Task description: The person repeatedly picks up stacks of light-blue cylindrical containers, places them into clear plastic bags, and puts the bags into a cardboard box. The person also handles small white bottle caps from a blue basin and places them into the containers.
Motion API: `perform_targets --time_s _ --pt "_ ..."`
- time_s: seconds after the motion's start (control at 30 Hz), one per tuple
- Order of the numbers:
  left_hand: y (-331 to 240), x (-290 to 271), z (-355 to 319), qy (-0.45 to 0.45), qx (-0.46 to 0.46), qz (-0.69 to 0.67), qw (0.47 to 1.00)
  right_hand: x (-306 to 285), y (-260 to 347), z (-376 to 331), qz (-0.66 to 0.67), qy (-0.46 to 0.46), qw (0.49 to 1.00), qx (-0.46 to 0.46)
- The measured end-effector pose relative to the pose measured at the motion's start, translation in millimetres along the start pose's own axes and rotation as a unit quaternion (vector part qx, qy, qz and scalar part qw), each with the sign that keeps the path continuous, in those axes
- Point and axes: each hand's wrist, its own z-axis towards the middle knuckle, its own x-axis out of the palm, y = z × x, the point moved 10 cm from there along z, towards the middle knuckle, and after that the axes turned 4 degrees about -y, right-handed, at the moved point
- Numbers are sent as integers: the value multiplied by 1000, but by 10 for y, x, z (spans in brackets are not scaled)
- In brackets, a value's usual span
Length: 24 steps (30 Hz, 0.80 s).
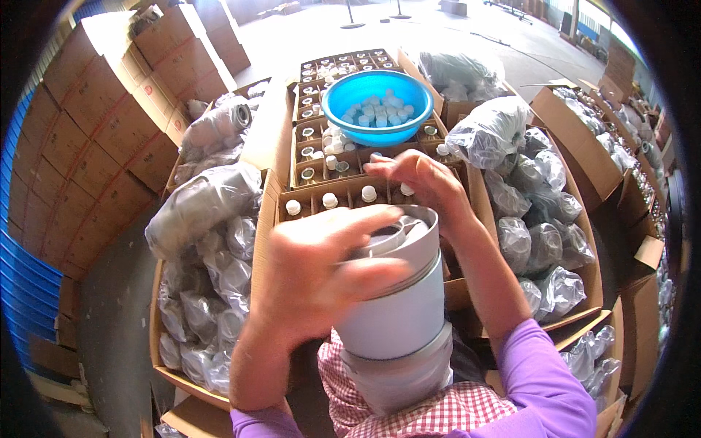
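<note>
A tall pale grey plastic cylinder [394,314], open at the top with a ring and white pieces inside, stands upright against a checked apron [445,409]. My left hand [314,263] is beside its upper rim, thumb and fingers apart, slightly blurred; nothing shows in its grip. Beyond the cylinder, my right hand [420,175] reaches over the divided carton [285,197], fingers bunched together. Whatever they pinch is too small to make out. White-capped bottles [330,200] stand in a row of compartments beneath my hands. Farther off, other bottles [307,174] show metallic-looking tops, with loose white caps [336,142] among them.
A blue basin [336,120] of whitish caps rests on the cartons. Left and right stand open boxes full of plastic-wrapped clear pieces [212,292], [529,241]. Stacked brown cartons [80,124] rise at the left, and more open boxes [569,117] line the right.
</note>
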Motion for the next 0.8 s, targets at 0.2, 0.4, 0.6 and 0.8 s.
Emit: perform_targets --time_s 0.2,0.4,0.6,0.8 --pt "-6 -37 -194 -50 80 5 996 471 -359 -66 117 146 979 81" --pt "630 -115 -146 29 3 -302 953 348 -187 -74 50 130 986 94" --pt "1177 294 -341 -36 -16 -402 915 720 369 -182 -285 148 939 122" --pt "1078 317 -506 -38 -14 -340 939 715 425 -286 -308 174 935 22"
